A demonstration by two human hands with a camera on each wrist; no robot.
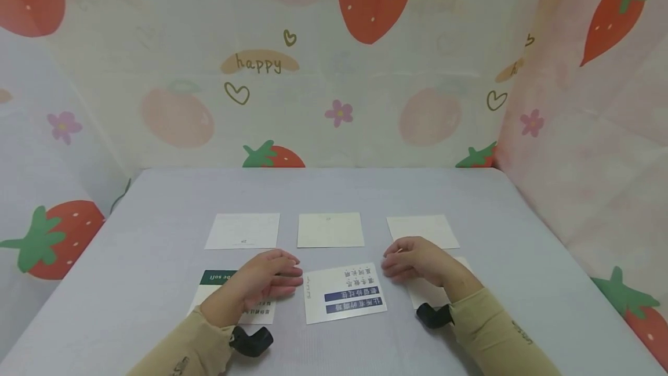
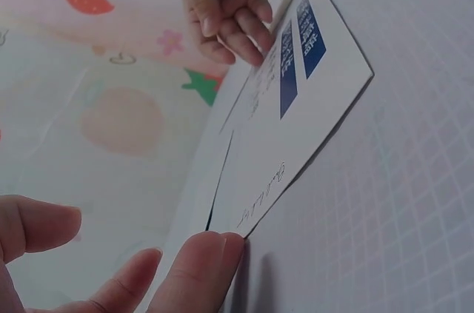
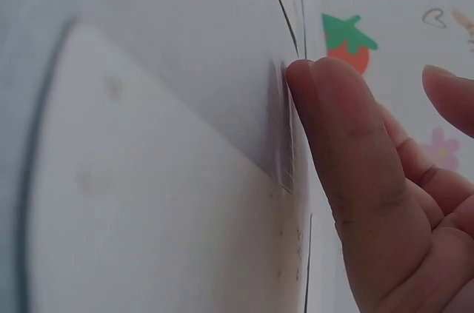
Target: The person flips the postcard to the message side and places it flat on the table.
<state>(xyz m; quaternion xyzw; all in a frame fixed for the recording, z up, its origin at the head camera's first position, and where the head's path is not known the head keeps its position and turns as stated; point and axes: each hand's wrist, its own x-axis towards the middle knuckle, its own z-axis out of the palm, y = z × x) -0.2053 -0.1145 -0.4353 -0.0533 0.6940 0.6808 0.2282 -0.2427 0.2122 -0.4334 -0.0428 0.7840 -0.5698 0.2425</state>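
Observation:
A white card with two dark blue text bands point(image 1: 344, 293) lies slightly turned on the table, between the two hands. My left hand point(image 1: 266, 280) is at its left edge, fingers relaxed and pointing inward, over a card with a green band point(image 1: 216, 277). In the left wrist view the left fingertips point(image 2: 211, 257) are right at the corner of the blue-banded card point(image 2: 326, 98). On the other side, my right hand point(image 1: 417, 263) hovers by the card's right edge with loosely bent fingers, partly covering a pale card point(image 1: 425, 293). Neither hand grips anything.
Behind the hands, a row of pale cards lies on the table: a left one point(image 1: 243, 231), a middle one point(image 1: 330, 230) and a right one point(image 1: 423, 230), overlapped by the right hand. The white-covered table point(image 1: 334, 190) ends at a strawberry-print curtain point(image 1: 182, 33).

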